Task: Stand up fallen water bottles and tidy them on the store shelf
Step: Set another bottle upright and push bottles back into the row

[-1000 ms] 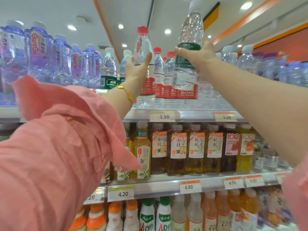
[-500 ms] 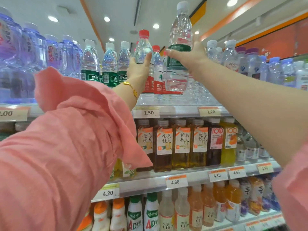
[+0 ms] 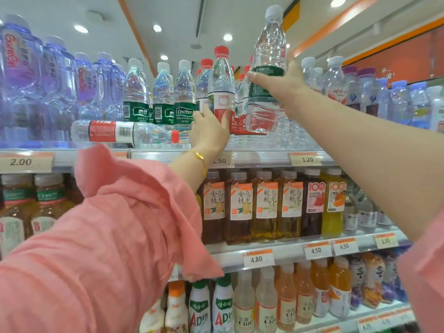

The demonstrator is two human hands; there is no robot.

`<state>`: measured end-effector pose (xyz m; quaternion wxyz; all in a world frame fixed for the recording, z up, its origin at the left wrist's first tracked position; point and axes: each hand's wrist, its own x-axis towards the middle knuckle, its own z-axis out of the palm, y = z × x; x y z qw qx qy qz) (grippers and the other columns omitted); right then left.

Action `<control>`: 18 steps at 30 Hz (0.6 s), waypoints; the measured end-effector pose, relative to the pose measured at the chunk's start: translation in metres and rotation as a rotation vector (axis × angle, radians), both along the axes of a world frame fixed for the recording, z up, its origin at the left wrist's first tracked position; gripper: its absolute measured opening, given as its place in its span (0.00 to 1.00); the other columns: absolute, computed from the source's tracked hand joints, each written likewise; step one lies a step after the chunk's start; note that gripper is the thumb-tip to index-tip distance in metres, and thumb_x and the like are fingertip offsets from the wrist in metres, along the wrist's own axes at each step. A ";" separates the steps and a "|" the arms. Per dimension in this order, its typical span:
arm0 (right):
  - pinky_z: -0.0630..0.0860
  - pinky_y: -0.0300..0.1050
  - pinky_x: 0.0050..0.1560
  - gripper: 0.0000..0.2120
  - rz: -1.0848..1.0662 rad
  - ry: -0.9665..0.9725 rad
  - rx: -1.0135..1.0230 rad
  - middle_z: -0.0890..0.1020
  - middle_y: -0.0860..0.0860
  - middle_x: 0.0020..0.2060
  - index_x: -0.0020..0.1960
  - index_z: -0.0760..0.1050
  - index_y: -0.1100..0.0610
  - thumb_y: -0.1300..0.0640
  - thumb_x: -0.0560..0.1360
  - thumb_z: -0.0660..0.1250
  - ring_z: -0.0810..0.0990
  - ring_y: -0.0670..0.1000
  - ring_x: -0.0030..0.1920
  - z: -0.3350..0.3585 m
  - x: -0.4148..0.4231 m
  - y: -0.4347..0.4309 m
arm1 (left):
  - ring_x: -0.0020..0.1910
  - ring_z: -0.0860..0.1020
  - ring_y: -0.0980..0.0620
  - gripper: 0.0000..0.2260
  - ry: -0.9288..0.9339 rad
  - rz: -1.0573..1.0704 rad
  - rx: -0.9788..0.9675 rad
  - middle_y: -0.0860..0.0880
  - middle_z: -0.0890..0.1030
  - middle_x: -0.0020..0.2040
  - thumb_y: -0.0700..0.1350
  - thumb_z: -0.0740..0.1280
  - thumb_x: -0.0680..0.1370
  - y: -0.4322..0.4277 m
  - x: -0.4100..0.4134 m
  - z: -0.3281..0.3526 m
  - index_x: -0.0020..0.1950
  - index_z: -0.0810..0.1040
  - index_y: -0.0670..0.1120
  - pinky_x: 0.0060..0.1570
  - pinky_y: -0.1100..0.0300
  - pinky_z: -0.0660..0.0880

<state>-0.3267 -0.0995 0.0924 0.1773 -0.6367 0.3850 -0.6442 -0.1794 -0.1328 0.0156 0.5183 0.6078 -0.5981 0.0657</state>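
My left fingers (image 3: 224, 118) are wrapped partway round the lower body of a red-capped bottle (image 3: 221, 92), thumb on one side, the rest on the other; the left hand (image 3: 207, 132) holds it upright, low at the front of the top shelf (image 3: 264, 156), I judge so its base can settle in line with the other red-capped ones behind. My right fingers (image 3: 255, 76) are curled tight over the green band of a white-capped bottle (image 3: 268, 68), and the right hand (image 3: 281, 84) grips it at mid-height, lifted above the row and tilted slightly, probably to carry it across to the green-label bottles (image 3: 183, 102) standing to the left. One red-label bottle (image 3: 125, 133) lies on its side on the shelf, in front of those, just beside my left hand; it likely wants standing up next.
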 end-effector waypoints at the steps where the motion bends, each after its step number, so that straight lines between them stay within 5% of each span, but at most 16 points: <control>1: 0.72 0.52 0.65 0.51 0.004 -0.007 0.001 0.69 0.51 0.68 0.77 0.51 0.50 0.48 0.65 0.78 0.72 0.53 0.65 0.000 0.000 -0.001 | 0.66 0.71 0.39 0.33 -0.109 0.108 -0.021 0.39 0.68 0.69 0.63 0.49 0.79 0.004 0.001 -0.006 0.74 0.59 0.41 0.62 0.46 0.69; 5: 0.75 0.46 0.55 0.47 0.012 -0.020 0.017 0.71 0.51 0.62 0.77 0.53 0.50 0.50 0.67 0.77 0.74 0.51 0.60 -0.001 0.005 0.001 | 0.60 0.75 0.42 0.26 -0.325 0.294 -0.051 0.42 0.76 0.61 0.59 0.46 0.81 0.014 0.009 -0.035 0.63 0.72 0.42 0.64 0.47 0.63; 9: 0.72 0.50 0.65 0.48 0.005 -0.034 0.006 0.68 0.52 0.69 0.77 0.52 0.52 0.48 0.66 0.77 0.71 0.52 0.65 0.004 0.015 0.005 | 0.60 0.75 0.42 0.22 -0.492 0.350 -0.071 0.43 0.79 0.57 0.53 0.47 0.83 0.013 0.017 -0.061 0.59 0.76 0.42 0.74 0.45 0.53; 14: 0.75 0.54 0.62 0.47 0.052 -0.043 -0.013 0.70 0.53 0.67 0.75 0.57 0.52 0.46 0.63 0.78 0.75 0.55 0.63 0.015 0.042 0.011 | 0.66 0.70 0.42 0.22 -0.541 0.332 -0.099 0.42 0.76 0.63 0.53 0.47 0.82 0.021 0.019 -0.072 0.67 0.69 0.41 0.75 0.45 0.52; 18: 0.78 0.52 0.58 0.44 0.140 -0.037 -0.038 0.72 0.54 0.60 0.75 0.55 0.52 0.50 0.67 0.77 0.77 0.54 0.57 0.020 0.076 0.011 | 0.78 0.53 0.44 0.26 -0.518 0.257 -0.123 0.42 0.59 0.77 0.53 0.46 0.83 0.026 0.023 -0.086 0.77 0.55 0.40 0.77 0.48 0.46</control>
